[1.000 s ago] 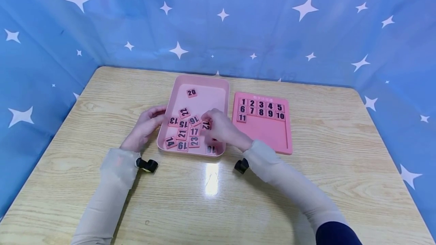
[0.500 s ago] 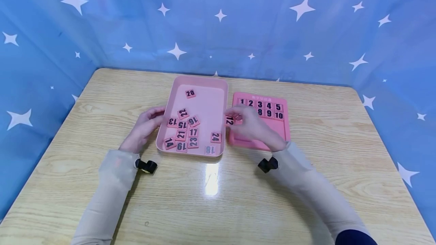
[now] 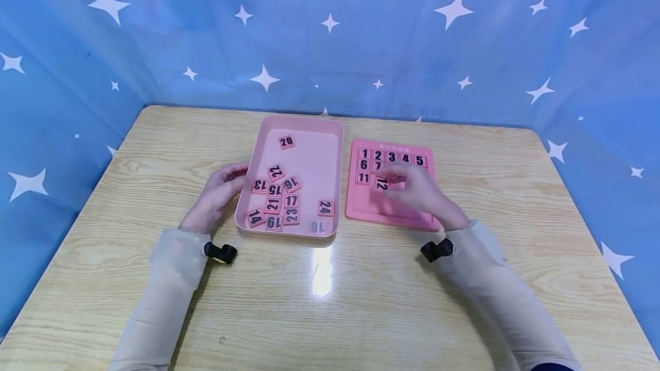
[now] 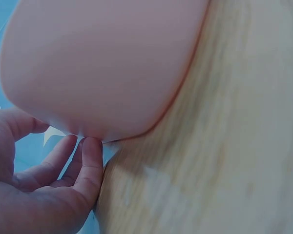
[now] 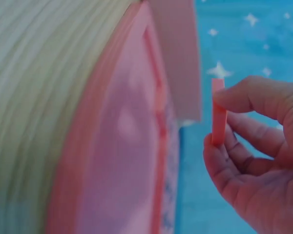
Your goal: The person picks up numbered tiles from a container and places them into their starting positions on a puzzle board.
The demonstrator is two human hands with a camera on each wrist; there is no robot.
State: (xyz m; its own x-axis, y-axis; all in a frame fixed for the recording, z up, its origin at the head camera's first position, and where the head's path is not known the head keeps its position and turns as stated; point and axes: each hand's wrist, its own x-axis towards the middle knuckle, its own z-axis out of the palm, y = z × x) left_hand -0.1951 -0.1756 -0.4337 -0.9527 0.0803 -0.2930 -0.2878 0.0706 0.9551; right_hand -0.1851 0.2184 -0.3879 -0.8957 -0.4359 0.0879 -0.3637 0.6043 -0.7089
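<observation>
My right hand (image 3: 420,188) pinches a pink number tile marked 12 (image 3: 381,184) between thumb and fingers, over the pink puzzle board (image 3: 378,210). Turned sideways, the 12 overlaps the spot just right of tile 11 (image 3: 363,177). In the right wrist view the tile (image 5: 218,117) shows edge-on, apart from the board. Rows of tiles fill the board's upper part; the hand hides some of them. At the left side of the pink tray (image 3: 314,147), my left hand (image 3: 213,199) rests its loosely bent fingertips against the outer wall, as the left wrist view shows.
Loose number tiles lie scattered in the tray, most in its lower left part, with tile 20 (image 3: 286,141) higher up. Tray and board stand side by side on a wood-grain table (image 3: 268,302). A blue star-patterned curtain (image 3: 330,56) rises behind the table.
My right hand has lifted tile 12 out of the tray and carried it rightward over the board. The left hand has stayed at the tray.
</observation>
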